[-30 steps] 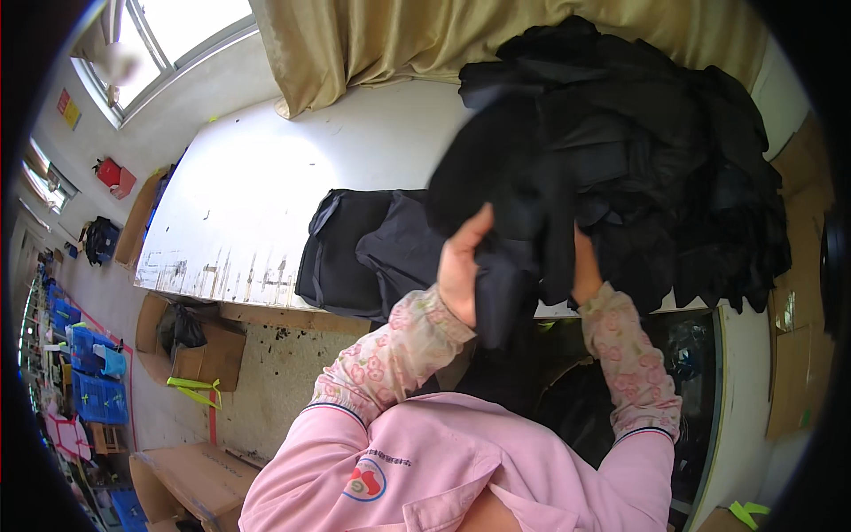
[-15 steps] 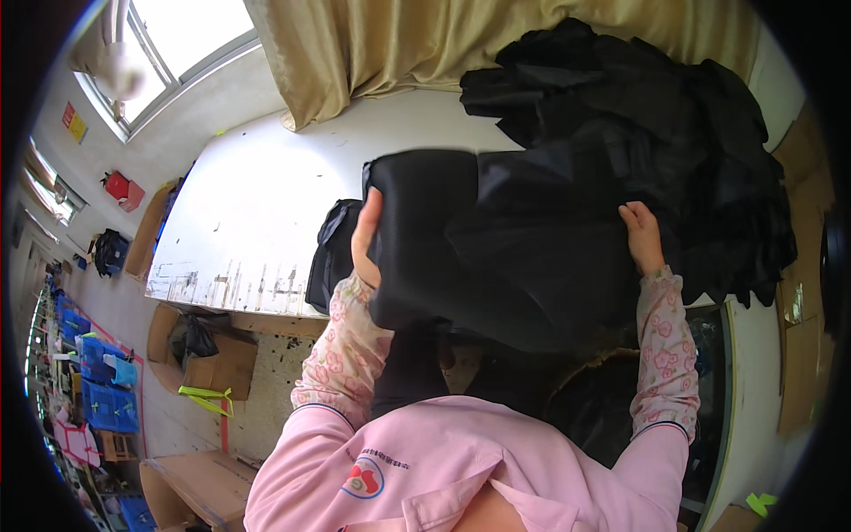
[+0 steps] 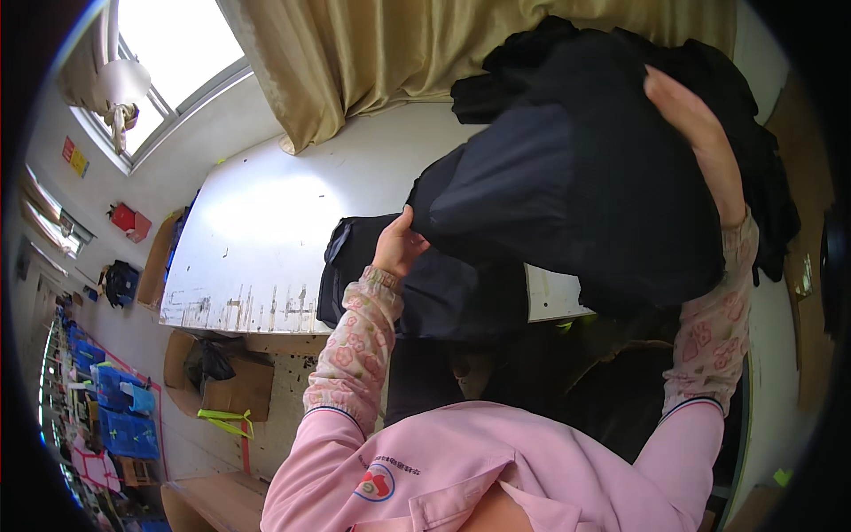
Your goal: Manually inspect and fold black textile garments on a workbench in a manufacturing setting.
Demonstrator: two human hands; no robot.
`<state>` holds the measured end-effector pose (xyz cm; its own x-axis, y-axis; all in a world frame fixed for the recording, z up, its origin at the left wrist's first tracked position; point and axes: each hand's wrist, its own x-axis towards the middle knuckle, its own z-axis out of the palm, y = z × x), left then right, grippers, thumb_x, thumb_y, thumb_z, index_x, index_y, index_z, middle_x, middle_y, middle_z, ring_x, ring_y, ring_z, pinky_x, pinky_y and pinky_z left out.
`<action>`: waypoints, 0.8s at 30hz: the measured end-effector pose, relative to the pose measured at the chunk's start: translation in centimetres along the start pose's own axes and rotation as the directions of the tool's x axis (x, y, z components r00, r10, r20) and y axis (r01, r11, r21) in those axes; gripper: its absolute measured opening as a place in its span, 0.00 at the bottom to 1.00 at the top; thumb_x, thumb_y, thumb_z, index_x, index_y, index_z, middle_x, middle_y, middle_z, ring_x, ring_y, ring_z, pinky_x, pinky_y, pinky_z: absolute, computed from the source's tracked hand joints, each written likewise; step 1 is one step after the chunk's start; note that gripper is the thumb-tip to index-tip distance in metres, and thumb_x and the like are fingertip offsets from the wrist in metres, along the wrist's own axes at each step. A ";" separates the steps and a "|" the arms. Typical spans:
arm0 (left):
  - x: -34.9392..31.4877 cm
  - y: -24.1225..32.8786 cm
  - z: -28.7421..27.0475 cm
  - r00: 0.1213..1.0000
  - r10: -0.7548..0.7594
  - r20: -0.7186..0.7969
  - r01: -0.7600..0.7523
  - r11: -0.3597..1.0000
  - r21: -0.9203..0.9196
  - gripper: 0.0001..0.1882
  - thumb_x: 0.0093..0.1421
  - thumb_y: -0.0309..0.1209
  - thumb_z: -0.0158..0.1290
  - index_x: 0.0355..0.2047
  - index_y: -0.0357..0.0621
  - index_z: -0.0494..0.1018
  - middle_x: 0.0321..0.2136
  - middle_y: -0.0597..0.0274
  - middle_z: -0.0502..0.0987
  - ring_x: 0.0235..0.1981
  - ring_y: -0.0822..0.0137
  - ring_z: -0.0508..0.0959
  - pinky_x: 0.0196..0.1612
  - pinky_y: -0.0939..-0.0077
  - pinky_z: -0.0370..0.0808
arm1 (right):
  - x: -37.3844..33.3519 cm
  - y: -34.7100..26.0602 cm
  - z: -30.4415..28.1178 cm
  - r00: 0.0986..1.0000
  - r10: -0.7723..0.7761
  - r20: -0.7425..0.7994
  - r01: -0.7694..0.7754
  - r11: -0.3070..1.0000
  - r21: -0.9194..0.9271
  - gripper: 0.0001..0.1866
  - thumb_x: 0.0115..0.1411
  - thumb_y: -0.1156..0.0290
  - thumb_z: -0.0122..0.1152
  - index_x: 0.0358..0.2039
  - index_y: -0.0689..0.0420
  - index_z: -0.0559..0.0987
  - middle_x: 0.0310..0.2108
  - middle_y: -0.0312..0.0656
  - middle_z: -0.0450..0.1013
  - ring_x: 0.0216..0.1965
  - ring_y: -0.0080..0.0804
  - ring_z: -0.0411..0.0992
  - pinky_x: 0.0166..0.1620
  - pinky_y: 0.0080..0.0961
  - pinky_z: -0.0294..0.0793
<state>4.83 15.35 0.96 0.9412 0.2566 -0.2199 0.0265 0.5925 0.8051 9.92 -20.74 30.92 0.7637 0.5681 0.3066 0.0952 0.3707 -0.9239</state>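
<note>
A large piece of black fabric [image 3: 603, 186] is raised above the table, tilted with its right side higher and farther away. My left hand [image 3: 403, 244] pinches its lower left corner, thumb on top. At the upper right, my right hand [image 3: 696, 120] grips the far edge, its fingers partly hidden by the cloth. Beneath my left hand, a folded stack of black fabric [image 3: 474, 297] lies at the table's front edge. Behind the raised piece spreads a heap of loose black fabric [image 3: 753, 160], mostly covered by it and my right arm.
The white table [image 3: 257, 239] has a scuffed front edge. Gold curtains [image 3: 381, 62] hang along its back. Below on the left sit an open cardboard box [image 3: 235, 390] and a yellow-green strip [image 3: 226, 421]. Blue crates [image 3: 128, 430] stand at far left; cardboard [image 3: 802, 257] lines the right.
Both hands still hold the black piece. It has swung up and to the right, my right hand rising toward the heap. The folded stack at the table edge now shows more fully.
</note>
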 end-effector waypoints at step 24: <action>-7.6 -9.8 -4.4 0.816 -0.056 0.576 0.523 0.497 -0.692 0.09 0.62 0.30 0.45 0.28 0.37 0.68 0.20 0.62 0.64 0.17 0.71 0.63 0.24 0.81 0.64 | 9.7 4.3 13.7 0.967 -0.030 0.253 -0.044 0.958 0.283 0.05 0.63 0.73 0.52 0.32 0.61 0.73 0.26 0.42 0.74 0.26 0.32 0.75 0.32 0.29 0.76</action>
<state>-4.05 10.98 -7.72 0.9602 -0.2637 0.0923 0.2722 0.9574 -0.0960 8.94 -3.57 33.10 0.5744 0.7239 0.3821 -0.1235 0.5381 -0.8338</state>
